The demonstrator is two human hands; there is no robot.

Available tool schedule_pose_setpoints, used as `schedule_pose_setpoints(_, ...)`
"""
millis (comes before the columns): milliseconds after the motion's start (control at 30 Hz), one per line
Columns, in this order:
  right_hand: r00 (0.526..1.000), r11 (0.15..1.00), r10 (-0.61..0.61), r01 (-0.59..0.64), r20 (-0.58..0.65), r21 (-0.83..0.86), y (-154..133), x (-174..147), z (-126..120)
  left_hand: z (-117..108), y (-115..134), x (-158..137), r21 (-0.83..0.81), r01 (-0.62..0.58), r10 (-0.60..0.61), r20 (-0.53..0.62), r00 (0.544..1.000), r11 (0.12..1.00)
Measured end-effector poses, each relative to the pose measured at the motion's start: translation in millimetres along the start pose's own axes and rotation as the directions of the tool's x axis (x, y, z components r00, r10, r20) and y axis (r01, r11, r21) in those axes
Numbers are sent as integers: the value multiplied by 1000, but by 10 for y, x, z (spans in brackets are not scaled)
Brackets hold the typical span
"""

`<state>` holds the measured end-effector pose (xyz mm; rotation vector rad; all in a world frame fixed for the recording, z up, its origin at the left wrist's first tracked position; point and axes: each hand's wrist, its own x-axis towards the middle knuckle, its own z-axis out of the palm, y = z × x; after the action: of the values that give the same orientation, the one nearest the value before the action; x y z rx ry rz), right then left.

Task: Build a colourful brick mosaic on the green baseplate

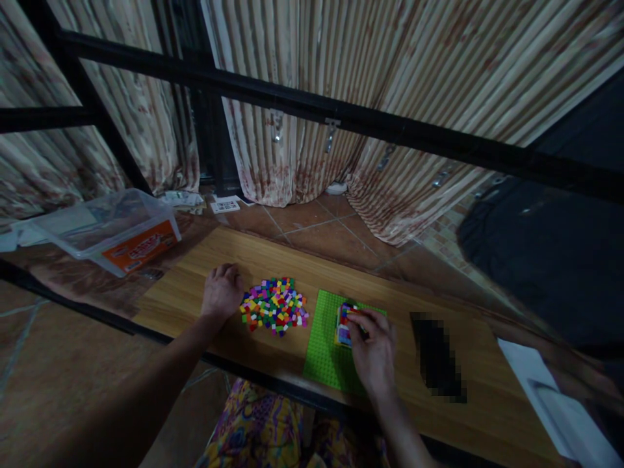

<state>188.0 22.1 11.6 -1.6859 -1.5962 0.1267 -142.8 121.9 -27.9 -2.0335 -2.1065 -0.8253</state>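
My right hand [373, 348] is over the bright green studded baseplate [322, 357], thumb and fingers pinched at a small build of coloured toy bricks [342, 330]. The fingertips touch the top of this build and hide part of it; the brick between them barely shows. My left hand [223, 290] rests on the wooden table with its fingers curled in, and their tips are hidden. Just to its right lies a loose pile of small multicoloured toy bricks [275, 305], between that hand and the baseplate.
A dark pixelated object [439, 357] lies on the wooden table [190, 286] right of the baseplate. A clear plastic box [117, 227] with an orange label stands beyond the table's left end. A black metal bar [292, 97] crosses in front of striped curtains [312, 52]. White sheets [550, 390] lie at the right.
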Motion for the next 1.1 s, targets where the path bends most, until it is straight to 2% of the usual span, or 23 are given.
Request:
schedule_pose_setpoints(300, 990, 990, 124, -119, -61, 76, -26, 19, 40, 4, -7, 1, -3, -14, 14, -9, 1000, 1000)
schedule_pose_setpoints(700, 974, 970, 203, -186, -102, 155, -44, 18, 94, 13, -15, -2, -4, 6, -6, -5, 1000, 1000)
schedule_pose_setpoints(1100, 981, 980, 172, -161, -92, 113, -35, 26, 94, 10, -3, 0, 21, -33, 34, -18, 999, 999)
